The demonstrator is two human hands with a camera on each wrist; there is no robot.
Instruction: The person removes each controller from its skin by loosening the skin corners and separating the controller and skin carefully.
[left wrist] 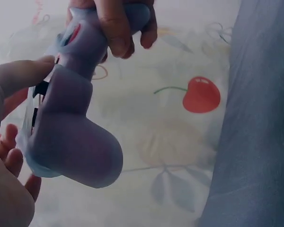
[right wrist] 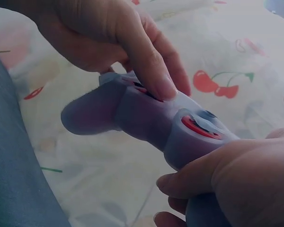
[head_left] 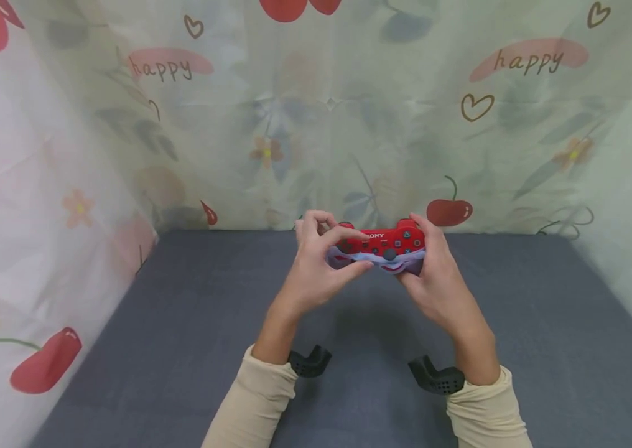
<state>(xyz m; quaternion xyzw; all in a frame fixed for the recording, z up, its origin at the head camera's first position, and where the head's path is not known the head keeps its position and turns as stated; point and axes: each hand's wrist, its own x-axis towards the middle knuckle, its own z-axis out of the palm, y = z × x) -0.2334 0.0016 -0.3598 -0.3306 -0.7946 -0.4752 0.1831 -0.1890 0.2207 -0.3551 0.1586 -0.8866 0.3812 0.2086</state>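
A red game controller marked SONY is held up over the table, its button face showing in the head view. A translucent purple silicone cover wraps its handles and lower side, while the red face shows above the cover's edge. My left hand is at the left half, thumb on the cover's rim and index finger reaching over the face. In the right wrist view, that thumb presses beside a slit in the cover. My right hand grips the right handle, thumb below and fingers along the far side.
A dark grey table surface lies under the hands. Patterned fabric with cherries, flowers and the word happy stands behind and at both sides. A black band piece sits at the left wrist and another at the right wrist.
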